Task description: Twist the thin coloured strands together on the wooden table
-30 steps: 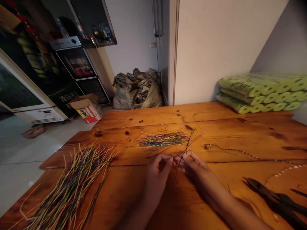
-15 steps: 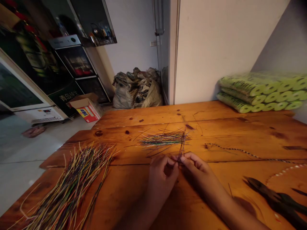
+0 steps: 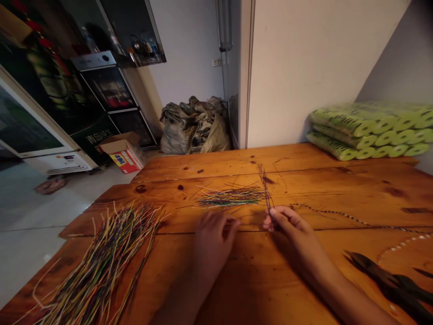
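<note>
Over the middle of the counter, the right hand pinches a few thin dark strands between thumb and fingers, their free ends pointing forward. A gentle but steady pinch close to the lower ends should suit them best, since strands this fine look likely to splay or slip; fingertips alone probably serve better than the whole hand. The left hand is apart from it, fingers curled, though blur hides whether it grips anything. Just beyond both lies a loose pile of coloured strands, whose crossed ends could snag, so a little clearance helps. Farther left spreads a larger bundle; rightward lie a twisted cord and dark pliers.
</note>
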Action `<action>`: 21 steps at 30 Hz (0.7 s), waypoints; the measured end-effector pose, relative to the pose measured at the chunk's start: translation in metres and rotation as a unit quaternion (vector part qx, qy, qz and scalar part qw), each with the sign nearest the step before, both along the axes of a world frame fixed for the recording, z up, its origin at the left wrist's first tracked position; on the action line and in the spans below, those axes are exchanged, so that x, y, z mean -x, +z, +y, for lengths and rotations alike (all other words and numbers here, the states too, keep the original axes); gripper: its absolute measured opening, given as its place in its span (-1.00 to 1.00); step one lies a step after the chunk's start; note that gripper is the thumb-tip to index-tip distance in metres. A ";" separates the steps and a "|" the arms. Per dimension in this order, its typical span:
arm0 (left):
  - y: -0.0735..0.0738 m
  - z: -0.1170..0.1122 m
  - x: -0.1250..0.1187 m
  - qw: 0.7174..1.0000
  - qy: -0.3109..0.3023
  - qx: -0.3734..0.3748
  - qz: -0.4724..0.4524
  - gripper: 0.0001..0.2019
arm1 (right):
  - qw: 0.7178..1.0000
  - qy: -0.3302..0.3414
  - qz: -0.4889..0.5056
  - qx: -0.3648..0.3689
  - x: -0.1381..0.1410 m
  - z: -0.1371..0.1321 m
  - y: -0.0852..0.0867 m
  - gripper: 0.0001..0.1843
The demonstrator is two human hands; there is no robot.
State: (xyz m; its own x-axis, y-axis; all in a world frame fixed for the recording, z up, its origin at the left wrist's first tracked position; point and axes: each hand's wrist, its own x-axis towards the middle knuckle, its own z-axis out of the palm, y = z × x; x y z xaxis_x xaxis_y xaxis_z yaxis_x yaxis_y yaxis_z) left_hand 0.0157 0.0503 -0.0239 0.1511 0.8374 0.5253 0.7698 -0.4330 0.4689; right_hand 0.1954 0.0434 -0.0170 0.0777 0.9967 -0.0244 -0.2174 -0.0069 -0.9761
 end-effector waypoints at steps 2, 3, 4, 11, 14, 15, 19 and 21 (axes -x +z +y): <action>-0.002 0.010 0.011 0.998 0.049 0.003 0.039 -0.90 | 1.000 -0.017 0.013 -0.006 -0.003 0.003 0.002 -0.77; -0.004 0.014 0.015 0.997 0.054 0.010 0.054 -0.90 | 1.000 -0.018 0.017 -0.007 -0.004 0.004 0.003 -0.78; -0.005 0.016 0.017 0.996 0.048 0.020 0.069 -0.91 | 1.000 -0.017 0.022 -0.007 -0.004 0.005 0.002 -0.77; -0.010 0.016 0.013 0.993 0.028 0.055 0.101 -0.93 | 0.996 0.046 0.060 0.053 0.000 0.006 -0.006 -0.74; -0.007 0.016 0.013 0.991 0.030 0.058 0.117 -0.93 | 0.994 0.055 0.061 0.077 0.001 0.004 -0.006 -0.73; -0.007 0.016 0.013 0.990 0.028 0.058 0.124 -0.93 | 0.993 0.052 0.066 0.081 0.001 0.004 -0.005 -0.72; -0.005 0.016 0.013 0.989 0.028 0.048 0.134 -0.92 | 0.990 0.050 0.097 0.086 0.002 0.003 0.001 -0.71; -0.005 0.017 0.013 0.991 0.037 0.035 0.122 -0.91 | 0.988 0.061 0.105 0.090 0.002 0.003 0.004 -0.73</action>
